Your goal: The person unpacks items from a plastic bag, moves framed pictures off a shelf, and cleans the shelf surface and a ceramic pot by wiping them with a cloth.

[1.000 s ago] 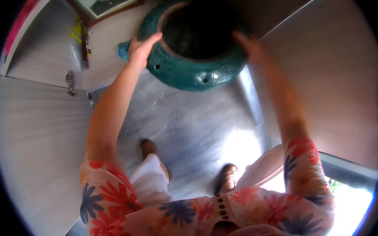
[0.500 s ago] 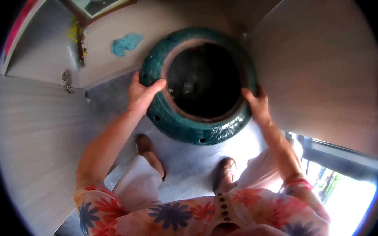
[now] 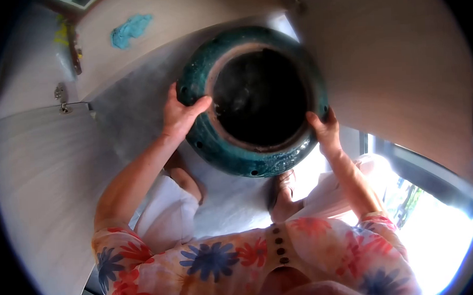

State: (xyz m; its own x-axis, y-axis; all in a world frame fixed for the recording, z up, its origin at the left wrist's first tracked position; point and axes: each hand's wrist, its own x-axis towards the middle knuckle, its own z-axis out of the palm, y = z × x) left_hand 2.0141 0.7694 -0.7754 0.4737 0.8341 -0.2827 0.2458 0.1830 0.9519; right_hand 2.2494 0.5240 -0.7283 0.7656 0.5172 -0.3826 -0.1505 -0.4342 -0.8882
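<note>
Between my two hands is a large round green glazed ceramic pot (image 3: 226, 161) with a wide mouth, a bare brownish rim and small dark holes around its side. Its inside is dark, and what lies in it is hard to make out. My left hand (image 3: 182, 112) grips the left side, thumb on the rim and fingers around the outer wall. On the right side my right hand (image 3: 325, 130) grips likewise, thumb at the rim. The pot is held over the grey floor, in front of my feet; its underside is hidden.
Cabinet doors stand open at the left (image 3: 48, 177) and right (image 3: 391, 72). A crumpled blue cloth (image 3: 131, 31) lies on the wooden shelf (image 3: 188, 12) ahead. A metal hinge (image 3: 61, 97) sticks out at the left. Bright light comes from an opening (image 3: 436, 239) at lower right.
The view has shifted back from the cabinet, so the cloth and shelf sit farther up and left and more floor shows. Both hands keep their hold on the pot.
</note>
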